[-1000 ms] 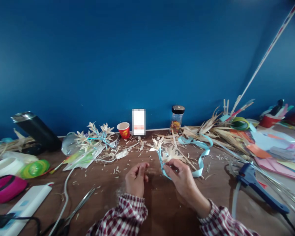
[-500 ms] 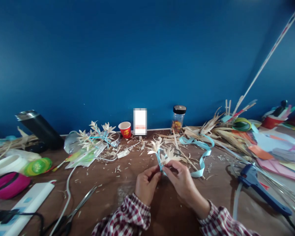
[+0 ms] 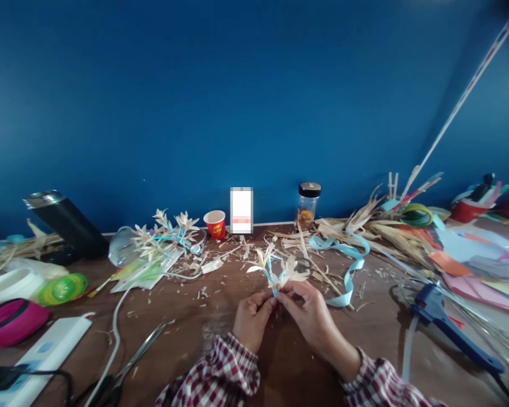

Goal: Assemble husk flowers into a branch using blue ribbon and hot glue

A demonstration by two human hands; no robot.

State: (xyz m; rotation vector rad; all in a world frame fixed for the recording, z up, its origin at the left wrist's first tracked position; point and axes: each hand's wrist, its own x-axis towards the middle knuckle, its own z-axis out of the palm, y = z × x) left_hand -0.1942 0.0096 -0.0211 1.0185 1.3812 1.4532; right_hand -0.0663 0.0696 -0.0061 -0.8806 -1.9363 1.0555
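Between my two hands, above the brown table, is a small spray of cream husk flowers (image 3: 286,270) with stems wrapped in light blue. My left hand (image 3: 253,316) pinches the stems at their lower end between thumb and fingers. From the other side, my right hand (image 3: 306,308) is closed on the same stems, just below the right-hand bloom. My fingers hide the lower stem ends. Behind the right hand a light blue ribbon (image 3: 348,280) lies in loose curls. A bunch of similar finished-looking flowers (image 3: 169,233) rests at the back left.
Scissors (image 3: 142,353) lie left of my hands, beside a white cable and a power strip (image 3: 46,353). A blue glue gun (image 3: 453,328) is at the right. A red paper cup (image 3: 215,225), a lidded jar (image 3: 309,206) and dry husks (image 3: 365,223) stand or lie along the wall.
The flower spray has shifted slightly left and its blooms have spread further apart. Both hands have drawn a little closer together, still gripping the stems.
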